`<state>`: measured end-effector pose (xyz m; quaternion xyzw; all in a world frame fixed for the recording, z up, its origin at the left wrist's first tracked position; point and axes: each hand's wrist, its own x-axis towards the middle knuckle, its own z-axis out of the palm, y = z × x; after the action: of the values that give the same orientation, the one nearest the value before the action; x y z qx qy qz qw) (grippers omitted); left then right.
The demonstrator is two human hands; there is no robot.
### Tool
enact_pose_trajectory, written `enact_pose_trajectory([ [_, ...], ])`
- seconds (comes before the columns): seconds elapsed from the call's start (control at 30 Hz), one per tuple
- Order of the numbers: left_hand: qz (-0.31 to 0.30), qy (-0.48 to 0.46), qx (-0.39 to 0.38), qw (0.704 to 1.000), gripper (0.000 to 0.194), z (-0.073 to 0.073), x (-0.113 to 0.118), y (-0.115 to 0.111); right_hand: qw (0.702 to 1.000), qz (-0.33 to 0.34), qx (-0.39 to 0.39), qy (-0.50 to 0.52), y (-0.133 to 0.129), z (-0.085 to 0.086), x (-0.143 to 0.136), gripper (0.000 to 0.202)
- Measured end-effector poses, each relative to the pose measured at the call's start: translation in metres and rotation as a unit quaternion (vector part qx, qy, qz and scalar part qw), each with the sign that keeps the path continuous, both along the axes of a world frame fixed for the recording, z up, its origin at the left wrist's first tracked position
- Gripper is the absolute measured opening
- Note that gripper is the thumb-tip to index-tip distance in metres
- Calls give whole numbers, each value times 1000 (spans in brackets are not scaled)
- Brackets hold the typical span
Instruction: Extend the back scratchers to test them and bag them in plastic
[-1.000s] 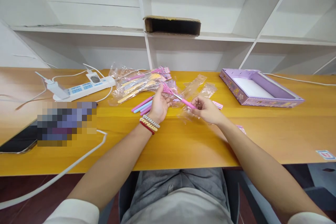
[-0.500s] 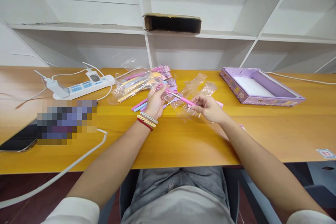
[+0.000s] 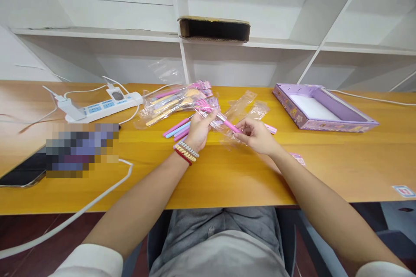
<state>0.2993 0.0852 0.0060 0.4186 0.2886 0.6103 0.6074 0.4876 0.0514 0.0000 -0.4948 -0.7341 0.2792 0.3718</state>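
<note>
A pink utensil (image 3: 231,126) with a metal neck slants above the desk between my hands. Its pink head, at the left end, looks looped like a whisk, though clear plastic blurs its shape. My left hand (image 3: 199,130) is closed with the thumb on top, around the neck just below the head. The handle's end is pinched in the fingers of my right hand (image 3: 255,135). Under and beside my left hand lie pink, blue and purple handles (image 3: 178,130). Behind it is a pile of bagged utensils (image 3: 175,103) with yellow and pink parts.
Clear plastic bags (image 3: 242,103) lie behind my right hand. An open purple box (image 3: 341,124) stands at the right. A power strip (image 3: 104,107) with cables and a phone (image 3: 24,166) are at the left. A small pink card (image 3: 297,159) lies near my right forearm.
My left hand has slid a little right and down along the utensil, toward my right hand. The utensil's pink head now shows beyond its fingers. My right hand stays nearly in place.
</note>
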Motion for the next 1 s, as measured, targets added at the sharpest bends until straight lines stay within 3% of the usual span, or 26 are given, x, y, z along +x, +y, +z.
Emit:
enact_pose_trajectory([
  [0.23, -46, -75, -49, 995, 43, 10, -9, 4, 999, 3, 32, -25, 2, 0, 1, 20],
  [0.33, -49, -46, -96, 993, 48, 10, -14, 8, 999, 18, 35, -14, 2, -1, 1, 24],
  [0.43, -9, -25, -108, 994, 42, 6, -15, 12, 999, 32, 35, 13, 2, -2, 1, 30],
  [0.53, 67, -49, -60, 995, 29, 2, -14, 15, 998, 34, 41, 23, 1, -2, 0, 32],
  [0.63, 97, -78, -17, 992, 22, 2, -14, 16, 997, 24, 69, 14, 0, -2, 0, 31],
  [0.83, 38, -89, -23, 995, 25, 4, -9, 8, 990, 3, 132, -52, -1, -2, 0, 22],
  [1.0, 7, -95, -32, 995, 22, 7, -4, 2, 990, 13, 112, -85, -2, 2, 0, 23],
])
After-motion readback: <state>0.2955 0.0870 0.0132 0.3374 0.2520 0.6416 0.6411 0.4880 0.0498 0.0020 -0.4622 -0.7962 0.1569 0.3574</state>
